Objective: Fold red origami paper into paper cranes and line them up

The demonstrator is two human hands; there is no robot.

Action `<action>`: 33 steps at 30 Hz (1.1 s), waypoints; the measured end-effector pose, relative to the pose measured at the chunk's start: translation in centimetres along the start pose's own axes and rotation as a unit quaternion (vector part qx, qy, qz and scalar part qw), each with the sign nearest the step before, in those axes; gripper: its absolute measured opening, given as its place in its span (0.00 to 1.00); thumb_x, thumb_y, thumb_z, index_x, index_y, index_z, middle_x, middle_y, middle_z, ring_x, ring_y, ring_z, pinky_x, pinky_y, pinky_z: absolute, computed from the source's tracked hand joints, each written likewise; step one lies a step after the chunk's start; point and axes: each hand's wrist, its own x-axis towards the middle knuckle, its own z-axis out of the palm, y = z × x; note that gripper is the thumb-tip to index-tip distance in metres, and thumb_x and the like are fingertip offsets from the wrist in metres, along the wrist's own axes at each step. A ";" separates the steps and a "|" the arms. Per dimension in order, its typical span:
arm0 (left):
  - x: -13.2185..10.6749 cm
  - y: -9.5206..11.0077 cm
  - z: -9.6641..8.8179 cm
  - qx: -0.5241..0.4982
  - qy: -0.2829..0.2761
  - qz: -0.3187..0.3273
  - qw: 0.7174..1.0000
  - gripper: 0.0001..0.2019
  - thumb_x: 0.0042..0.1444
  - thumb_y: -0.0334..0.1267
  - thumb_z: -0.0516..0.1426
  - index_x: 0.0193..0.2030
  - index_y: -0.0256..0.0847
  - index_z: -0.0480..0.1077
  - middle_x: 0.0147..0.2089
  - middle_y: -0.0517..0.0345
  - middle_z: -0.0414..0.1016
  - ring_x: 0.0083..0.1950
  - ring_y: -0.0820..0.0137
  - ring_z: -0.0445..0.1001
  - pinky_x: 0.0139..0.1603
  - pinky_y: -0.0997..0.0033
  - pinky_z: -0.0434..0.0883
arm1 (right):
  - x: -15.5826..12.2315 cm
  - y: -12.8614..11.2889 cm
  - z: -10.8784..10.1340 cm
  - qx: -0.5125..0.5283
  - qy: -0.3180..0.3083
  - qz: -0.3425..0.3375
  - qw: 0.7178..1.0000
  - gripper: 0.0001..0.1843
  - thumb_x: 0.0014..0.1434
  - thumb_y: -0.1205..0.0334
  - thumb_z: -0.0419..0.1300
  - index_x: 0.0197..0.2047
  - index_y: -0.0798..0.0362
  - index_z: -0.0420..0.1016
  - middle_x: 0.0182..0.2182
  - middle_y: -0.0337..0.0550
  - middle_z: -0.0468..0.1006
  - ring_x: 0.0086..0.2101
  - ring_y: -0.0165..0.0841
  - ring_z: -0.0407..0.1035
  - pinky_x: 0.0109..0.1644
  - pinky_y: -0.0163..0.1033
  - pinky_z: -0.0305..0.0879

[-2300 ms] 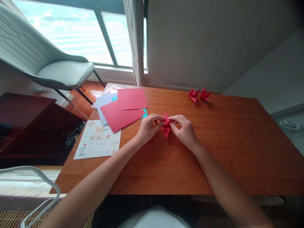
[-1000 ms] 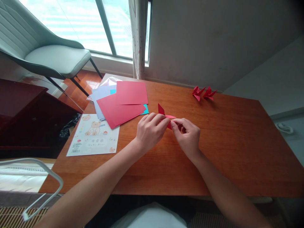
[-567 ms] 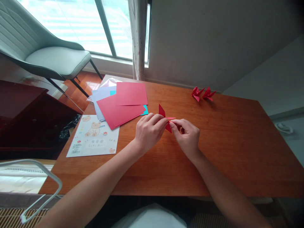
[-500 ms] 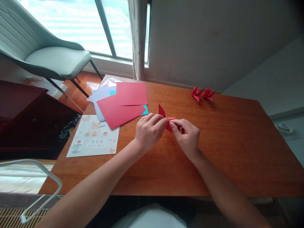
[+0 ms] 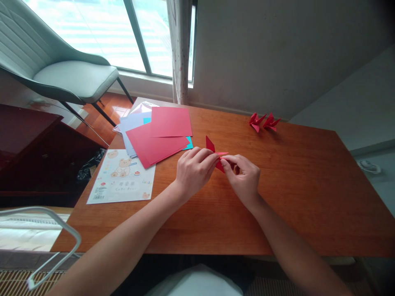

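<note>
Above the middle of the table, a red origami crane (image 5: 210,143) is pinched between both hands. My left hand (image 5: 196,168) is closed on its left side, and the fingers cover much of the body. My right hand (image 5: 243,174) pinches the right side with thumb and fingertips. One pointed wing rises beyond the left fingers, and a narrow point sticks out to the right between the hands. Another red flap shows below, partly hidden. Two finished-looking red paper cranes (image 5: 257,122) stand side by side near the table's far edge.
Red paper sheets (image 5: 171,122) lie over blue and lilac ones at the table's left. Nearer me is a white sheet with bear pictures (image 5: 121,181). A pale chair (image 5: 75,78) stands beyond the left edge; a white metal frame (image 5: 66,228) is at lower left.
</note>
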 end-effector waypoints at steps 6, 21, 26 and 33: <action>-0.1 0.1 0.0 0.013 -0.004 0.008 1.000 0.09 0.67 0.40 0.54 0.45 0.45 0.76 0.40 0.55 0.80 0.40 0.66 0.72 0.42 0.65 0.65 | 0.0 -0.2 0.1 0.008 0.004 0.008 1.000 0.06 0.64 0.58 0.60 0.39 0.47 0.79 0.30 0.39 0.79 0.25 0.31 0.67 0.32 0.39 0.67; 0.0 0.5 -0.3 0.022 -0.005 0.019 1.000 0.08 0.66 0.39 0.54 0.44 0.46 0.75 0.39 0.57 0.80 0.39 0.66 0.71 0.42 0.64 0.63 | 0.0 -0.7 0.1 0.040 0.007 0.050 0.998 0.06 0.63 0.62 0.58 0.39 0.48 0.78 0.31 0.39 0.79 0.26 0.31 0.66 0.28 0.38 0.62; 0.1 0.6 -0.4 0.028 -0.004 0.024 0.999 0.08 0.66 0.38 0.54 0.42 0.45 0.75 0.38 0.57 0.79 0.38 0.67 0.70 0.39 0.64 0.63 | -0.1 -0.7 0.2 0.044 0.022 0.060 0.997 0.05 0.62 0.62 0.60 0.37 0.49 0.77 0.30 0.39 0.78 0.26 0.30 0.66 0.28 0.38 0.61; -0.1 0.5 0.2 -0.017 0.015 0.004 1.000 0.08 0.65 0.39 0.56 0.43 0.44 0.76 0.40 0.58 0.80 0.40 0.68 0.72 0.41 0.67 0.65 | -0.1 -0.8 0.3 0.048 0.021 0.059 0.997 0.04 0.62 0.63 0.61 0.37 0.50 0.77 0.31 0.38 0.79 0.26 0.29 0.65 0.27 0.37 0.60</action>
